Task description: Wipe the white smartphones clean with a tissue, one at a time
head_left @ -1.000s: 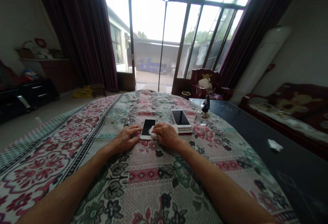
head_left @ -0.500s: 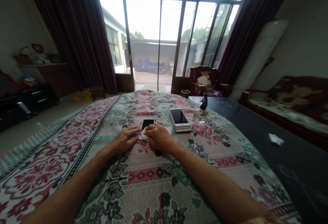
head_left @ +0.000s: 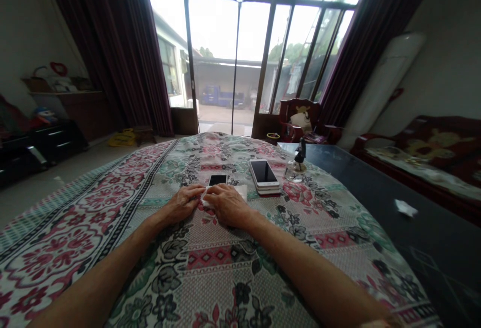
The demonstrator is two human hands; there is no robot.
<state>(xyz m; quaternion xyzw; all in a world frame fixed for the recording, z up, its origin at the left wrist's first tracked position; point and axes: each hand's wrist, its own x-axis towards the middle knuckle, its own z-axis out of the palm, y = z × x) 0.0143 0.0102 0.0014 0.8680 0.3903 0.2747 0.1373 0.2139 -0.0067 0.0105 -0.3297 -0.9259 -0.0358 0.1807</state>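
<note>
While left hand, right hand touch floral cover | dark tabletop | glass doors

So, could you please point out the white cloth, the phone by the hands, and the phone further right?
White cloth (head_left: 241, 191), head view, on its exposed corner.
Left phone (head_left: 218, 180), head view, on its dark screen.
Right phone (head_left: 263, 172), head view, on its dark screen.
</note>
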